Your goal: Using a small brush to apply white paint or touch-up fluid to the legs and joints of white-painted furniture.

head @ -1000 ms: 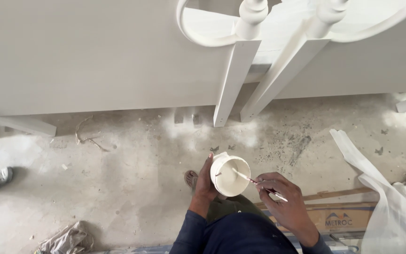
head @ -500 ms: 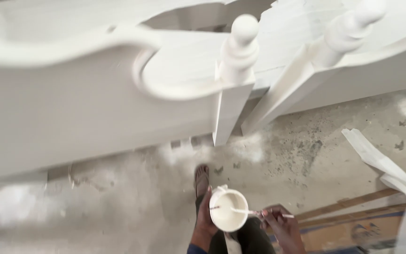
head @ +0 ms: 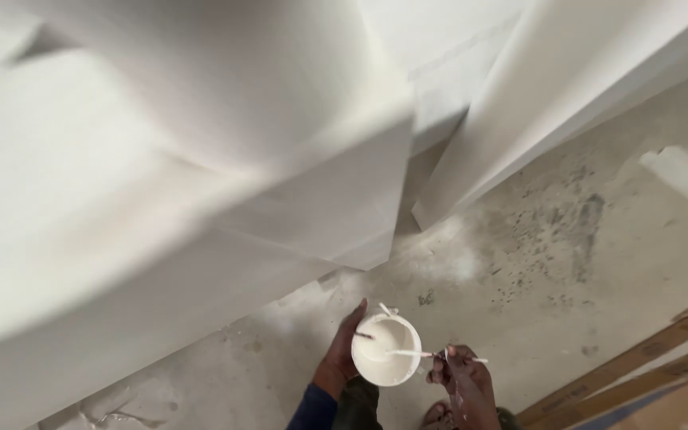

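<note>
My left hand [head: 342, 357] grips a small round white pot [head: 387, 361] of white paint, fingers wrapped round its left side. My right hand [head: 461, 384] holds a thin white stick [head: 420, 354] whose tip rests across the pot's open top. Both hands are low in the head view, above a dusty concrete floor [head: 535, 263]. A large white-painted piece of furniture [head: 201, 183] fills the upper and left part of the view, close and blurred. One of its square white legs [head: 511, 103] stands on the floor ahead of the pot.
Wooden boards [head: 639, 362] lie at the bottom right. A white strip [head: 686, 179] lies on the floor at the right edge. White dust marks the floor near the leg's foot. My foot in a sandal [head: 437, 414] shows below the pot.
The camera has moved in close to the white furniture, which now fills most of the view. The pot and stick stay in the same hands, lower in the picture.
</note>
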